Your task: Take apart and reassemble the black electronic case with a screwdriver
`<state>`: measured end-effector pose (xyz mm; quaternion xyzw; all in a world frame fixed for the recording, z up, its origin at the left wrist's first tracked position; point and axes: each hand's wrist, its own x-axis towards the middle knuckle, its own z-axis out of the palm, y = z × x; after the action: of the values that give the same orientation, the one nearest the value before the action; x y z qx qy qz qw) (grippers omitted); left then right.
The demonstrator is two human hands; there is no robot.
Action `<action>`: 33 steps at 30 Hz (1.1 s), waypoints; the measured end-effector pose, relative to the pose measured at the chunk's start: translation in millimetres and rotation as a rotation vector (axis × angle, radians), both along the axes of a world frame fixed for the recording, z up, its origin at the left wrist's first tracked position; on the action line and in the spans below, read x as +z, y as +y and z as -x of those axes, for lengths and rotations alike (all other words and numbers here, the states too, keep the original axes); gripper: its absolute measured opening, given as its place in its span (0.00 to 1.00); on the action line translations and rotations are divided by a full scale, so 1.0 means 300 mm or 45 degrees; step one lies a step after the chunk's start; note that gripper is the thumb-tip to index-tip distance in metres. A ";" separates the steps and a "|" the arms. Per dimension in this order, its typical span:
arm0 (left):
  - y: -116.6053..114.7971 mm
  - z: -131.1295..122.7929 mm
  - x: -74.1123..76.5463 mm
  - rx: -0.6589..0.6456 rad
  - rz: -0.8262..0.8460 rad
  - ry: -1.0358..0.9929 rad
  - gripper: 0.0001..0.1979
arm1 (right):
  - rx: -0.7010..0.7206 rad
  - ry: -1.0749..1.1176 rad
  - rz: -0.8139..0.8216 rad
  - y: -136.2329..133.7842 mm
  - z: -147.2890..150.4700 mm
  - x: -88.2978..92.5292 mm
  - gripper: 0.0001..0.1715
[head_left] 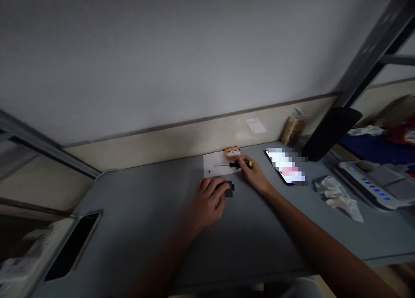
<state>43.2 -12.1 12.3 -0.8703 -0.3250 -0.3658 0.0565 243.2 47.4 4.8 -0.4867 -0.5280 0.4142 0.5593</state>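
Note:
My left hand [209, 199] rests on the grey desk [136, 216] with its fingers curled over a small black object [228, 188]. My right hand [254, 173] reaches further back and closes round a small screwdriver [239, 164] with a black and yellow handle. The screwdriver's thin shaft lies over a white sheet of paper [215, 163]. A small orange and white animal figure [232, 152] sits at the far edge of the paper, just beyond my right hand.
A lit phone [285, 166] lies right of my right hand. Crumpled tissue [337, 194], a device with blue lights [369, 183], a small carton [293, 129] and a dark stand [327, 131] fill the right side. Another dark phone [73, 246] lies at the left edge.

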 end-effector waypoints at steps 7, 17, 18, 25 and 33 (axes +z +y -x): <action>0.042 0.070 0.015 -0.145 0.002 -0.070 0.15 | 0.261 -0.218 -0.110 -0.015 0.005 -0.023 0.22; 0.082 0.150 0.016 -0.088 0.887 -0.346 0.11 | -0.005 -0.165 -0.013 -0.015 -0.009 0.008 0.38; 0.085 0.145 0.005 -0.080 0.961 -0.397 0.10 | -0.032 -0.143 0.008 -0.014 -0.011 0.011 0.40; 0.101 0.090 -0.065 0.108 1.150 -0.464 0.14 | -0.168 0.030 0.083 -0.007 -0.022 0.026 0.40; 0.095 0.111 -0.021 0.118 1.229 -0.277 0.17 | -0.211 0.038 0.105 -0.004 -0.033 0.041 0.39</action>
<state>9.8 16.5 6.1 -0.7386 -0.4996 -0.2592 -0.3711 253.3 46.3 17.1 -0.5451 -0.4601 0.3948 0.5790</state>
